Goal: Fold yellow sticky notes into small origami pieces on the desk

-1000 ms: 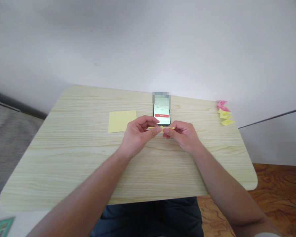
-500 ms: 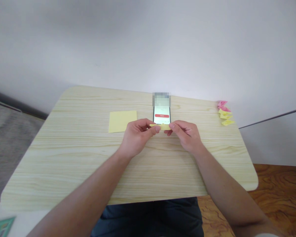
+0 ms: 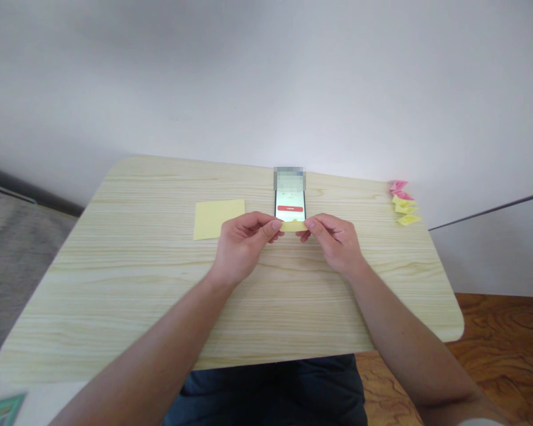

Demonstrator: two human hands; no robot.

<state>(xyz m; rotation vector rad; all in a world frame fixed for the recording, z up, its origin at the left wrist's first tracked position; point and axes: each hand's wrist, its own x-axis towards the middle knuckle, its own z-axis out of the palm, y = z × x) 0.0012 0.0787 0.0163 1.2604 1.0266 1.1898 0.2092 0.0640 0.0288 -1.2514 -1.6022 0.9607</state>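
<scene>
Now, left hand (image 3: 240,244): thumb and fingers pinch one end of the folded yellow strip (image 3: 293,226), thumb on top, fingertips curled beneath.
Right hand (image 3: 337,241): a matching pinch at the opposite end, thumb across the top, the other fingers tucked under.
Folded yellow strip: stretched out between the two hands, right in front of the phone (image 3: 289,207), a little bump poking up along its far edge; whether it touches the tabletop (image 3: 169,284), can't tell.
Phone: screen lit, red bar across it, upper part blurred into blocks, the far end close to the white wall (image 3: 249,83).
Yellow sheet (image 3: 209,220): lying flat just beside the left hand, which covers one corner from this view.
Far right edge: pink folded paper (image 3: 398,188), then yellow folded pieces (image 3: 404,205) in a row nearer the person.
Tabletop: pale wood grain, rounded corners, dark trousers (image 3: 270,393) below its near edge.
</scene>
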